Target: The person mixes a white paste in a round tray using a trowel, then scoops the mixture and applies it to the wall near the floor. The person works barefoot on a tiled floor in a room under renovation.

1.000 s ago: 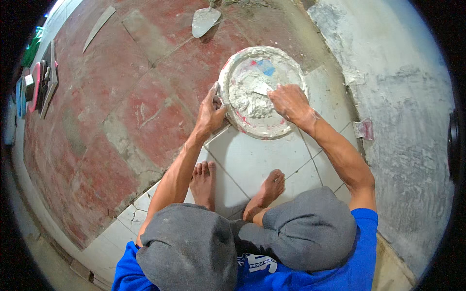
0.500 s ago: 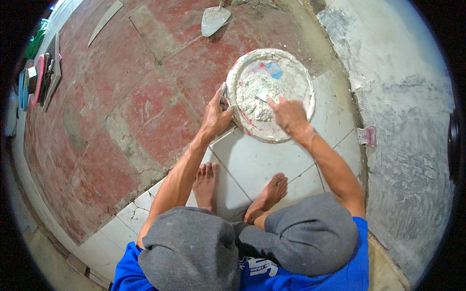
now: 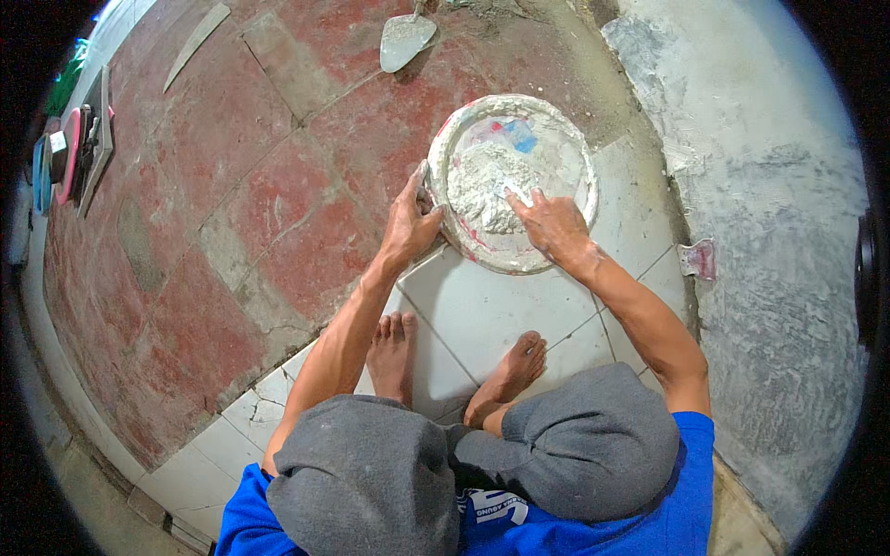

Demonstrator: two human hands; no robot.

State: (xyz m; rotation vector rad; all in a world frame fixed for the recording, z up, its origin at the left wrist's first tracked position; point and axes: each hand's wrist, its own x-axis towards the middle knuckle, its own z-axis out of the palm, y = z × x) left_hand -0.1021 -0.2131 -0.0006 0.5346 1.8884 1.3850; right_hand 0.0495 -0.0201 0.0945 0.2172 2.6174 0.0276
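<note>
A round, mortar-smeared basin (image 3: 567, 139) sits on the floor in front of my bare feet, with a lump of grey-white mortar (image 3: 484, 183) inside. My left hand (image 3: 410, 221) grips the basin's left rim. My right hand (image 3: 549, 222) reaches in over the near rim and holds a small flat tool whose tip is pressed into the mortar. I am squatting, grey trousers and blue shirt at the lower edge.
A pointing trowel (image 3: 404, 39) lies on the red floor beyond the basin. White tiles (image 3: 491, 306) cover the floor under my feet. A rough grey plastered wall (image 3: 769, 241) runs along the right, with a small scraper (image 3: 697, 259) at its foot. Flat tools lean at far left (image 3: 76, 148).
The view has shifted a little. My right hand has slid from the basin's right side toward its near middle, working through the mortar. My left hand stays on the rim.
</note>
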